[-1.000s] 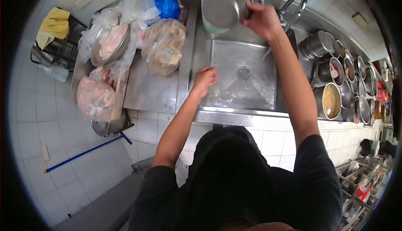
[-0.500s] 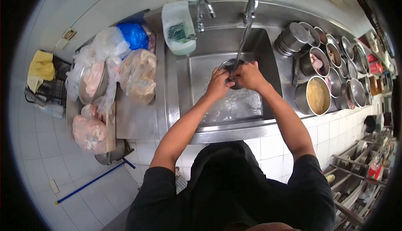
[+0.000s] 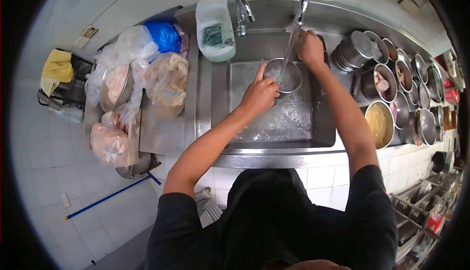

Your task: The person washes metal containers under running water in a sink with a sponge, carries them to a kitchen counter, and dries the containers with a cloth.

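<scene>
My left hand (image 3: 260, 93) grips the near-left rim of a round metal bowl (image 3: 292, 80), thumb up along its side. The bowl is tilted over the sink (image 3: 274, 135), and water runs from the right-hand tap (image 3: 304, 0) toward it. Beside that tap and its stream is my right hand (image 3: 312, 49), off the bowl, with its fingers curled near the tap's base. What those fingers hold, if anything, is hidden. Splashed water covers the sink floor.
A white tub (image 3: 215, 52) with a green scouring pad (image 3: 212, 35) stands left of a second tap (image 3: 242, 12). Several metal pots with food crowd the right counter, one holding yellowish contents (image 3: 378, 124). Bagged meat (image 3: 166, 79) lies on the left.
My right hand has left the bowl and moved up beside the tap. The bowl, now held by my left hand alone, shows more of its rim.
</scene>
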The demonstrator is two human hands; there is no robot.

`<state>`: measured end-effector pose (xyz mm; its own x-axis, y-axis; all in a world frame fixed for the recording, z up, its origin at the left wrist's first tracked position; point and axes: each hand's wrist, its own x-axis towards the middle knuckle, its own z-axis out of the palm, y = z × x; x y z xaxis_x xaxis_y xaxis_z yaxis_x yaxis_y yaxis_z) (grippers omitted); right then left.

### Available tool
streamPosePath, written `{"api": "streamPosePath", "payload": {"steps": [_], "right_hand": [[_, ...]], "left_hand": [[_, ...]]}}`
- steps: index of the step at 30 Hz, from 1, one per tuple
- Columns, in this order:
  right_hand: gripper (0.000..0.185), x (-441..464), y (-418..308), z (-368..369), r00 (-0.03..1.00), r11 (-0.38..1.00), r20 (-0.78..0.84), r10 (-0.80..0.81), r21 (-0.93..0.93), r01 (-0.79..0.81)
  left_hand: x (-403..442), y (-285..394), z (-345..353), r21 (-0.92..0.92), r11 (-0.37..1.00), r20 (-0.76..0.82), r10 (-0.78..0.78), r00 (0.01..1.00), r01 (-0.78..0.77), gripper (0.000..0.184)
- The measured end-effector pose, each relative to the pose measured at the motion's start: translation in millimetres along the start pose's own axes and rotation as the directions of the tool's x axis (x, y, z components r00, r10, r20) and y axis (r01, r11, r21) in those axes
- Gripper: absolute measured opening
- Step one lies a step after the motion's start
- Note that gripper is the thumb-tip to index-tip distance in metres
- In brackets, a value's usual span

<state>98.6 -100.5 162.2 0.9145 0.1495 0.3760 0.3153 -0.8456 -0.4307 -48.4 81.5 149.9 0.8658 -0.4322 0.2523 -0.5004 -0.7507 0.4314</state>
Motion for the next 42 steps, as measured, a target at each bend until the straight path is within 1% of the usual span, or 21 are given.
{"api": "streamPosePath", "payload": {"steps": [1, 6, 9, 12, 14, 15, 16, 18, 19, 22, 26, 30, 33, 34, 35, 36, 37, 38, 39, 40, 42], "right_hand": [[0.039, 6, 0, -1, 0.999, 0.997, 0.052, -0.003, -0.075, 0.007], [0.041, 32, 23, 41, 0.988, 0.969, -0.005, -0.155, -0.198, 0.151], [0.034, 31, 13, 32, 0.98, 0.965, -0.086, -0.179, -0.209, 0.158], [0.027, 43, 25, 50, 0.971, 0.949, -0.106, -0.215, -0.26, 0.181], [0.023, 37, 9, 38, 0.985, 0.985, -0.128, -0.112, -0.141, 0.094], [0.02, 34, 2, 33, 0.989, 0.995, -0.132, -0.06, -0.081, 0.049], [0.019, 34, 1, 34, 0.99, 0.995, -0.132, -0.054, -0.095, 0.042], [0.017, 33, 1, 37, 0.99, 0.992, -0.136, -0.042, -0.124, 0.025], [0.017, 34, 0, 37, 0.989, 0.996, -0.149, 0.011, -0.086, -0.025], [0.021, 39, 3, 40, 0.973, 0.988, -0.176, 0.15, -0.001, -0.152], [0.031, 49, 12, 38, 0.945, 0.959, -0.167, 0.282, 0.049, -0.278], [0.034, 54, 19, 26, 0.948, 0.949, -0.066, 0.312, 0.074, -0.308], [0.034, 48, 58, 32, 0.944, 0.948, 0.162, 0.287, 0.092, -0.304], [0.032, 29, 56, 28, 0.951, 0.953, 0.108, 0.291, 0.051, -0.298], [0.031, -4, 44, 12, 0.947, 0.936, 0.039, 0.318, 0.143, -0.321], [0.03, -31, 28, -13, 0.928, 0.887, 0.158, 0.339, 0.275, -0.371], [0.032, -61, 44, -2, 0.954, 0.858, 0.182, 0.237, 0.421, -0.293], [0.038, -93, 26, -20, 0.87, 0.64, 0.375, 0.322, 0.591, -0.491], [0.044, -120, 4, -51, 0.838, 0.582, 0.452, 0.305, 0.608, -0.54], [0.051, -139, -14, -80, 0.803, 0.524, 0.532, 0.269, 0.619, -0.585], [0.074, -163, -20, -106, 0.806, 0.311, 0.561, 0.187, 0.745, -0.59]], "left_hand": [[-7, 5, -9, -0.005, 1.0, -0.033, -0.003, 0.999, 0.003, 0.012], [-29, 13, -70, 0.037, 0.999, -0.133, 0.027, 0.991, -0.022, 0.016], [-28, 1, -117, 0.04, 0.997, -0.062, -0.067, 0.996, 0.07, 0.018], [-16, -13, -161, -0.074, 0.952, 0.024, -0.296, 0.955, 0.297, 0.019], [-10, -45, -179, -0.242, 0.892, 0.055, -0.38, 0.923, 0.381, 0.021], [-7, -56, -184, -0.323, 0.848, 0.077, -0.419, 0.905, 0.42, 0.023], [-3, -62, -185, -0.551, 0.708, 0.084, -0.48, 0.873, 0.442, 0.026], [5, -72, -188, -0.881, 0.297, 0.146, -0.571, 0.808, 0.369, 0.033], [7, -83, -189, -0.916, 0.202, 0.22, -0.47, 0.855, 0.347, 0.036], [15, -87, -176, -0.978, -0.114, 0.207, -0.589, 0.781, 0.173, 0.038], [19, -100, -164, -0.982, -0.189, 0.102, -0.534, 0.839, 0.0, 0.043], [12, -127, -154, -0.868, -0.484, 0.148, -0.465, 0.873, -0.111, 0.043], [-13, -98, -153, -0.878, -0.45, 0.044, -0.412, 0.91, -0.162, 0.045], [-28, -85, -149, -0.905, -0.401, 0.029, -0.393, 0.919, -0.143, 0.045], [-42, -70, -142, -0.927, -0.354, 0.013, -0.362, 0.932, -0.125, 0.046], [-55, -51, -129, -0.905, -0.41, 0.093, -0.448, 0.889, -0.112, 0.045], [-67, -37, -118, -0.882, -0.46, 0.179, -0.529, 0.83, -0.103, 0.045], [-70, -20, -104, -0.835, -0.549, 0.354, -0.57, 0.742, -0.024, 0.043], [-73, 1, -86, -0.773, -0.633, 0.513, -0.594, 0.62, 0.034, 0.041], [-83, 6, -56, -0.709, -0.699, 0.569, -0.488, 0.662, 0.095, 0.04], [-67, 40, -27, -0.725, -0.596, 0.636, -0.386, 0.668, 0.345, 0.047]]}}
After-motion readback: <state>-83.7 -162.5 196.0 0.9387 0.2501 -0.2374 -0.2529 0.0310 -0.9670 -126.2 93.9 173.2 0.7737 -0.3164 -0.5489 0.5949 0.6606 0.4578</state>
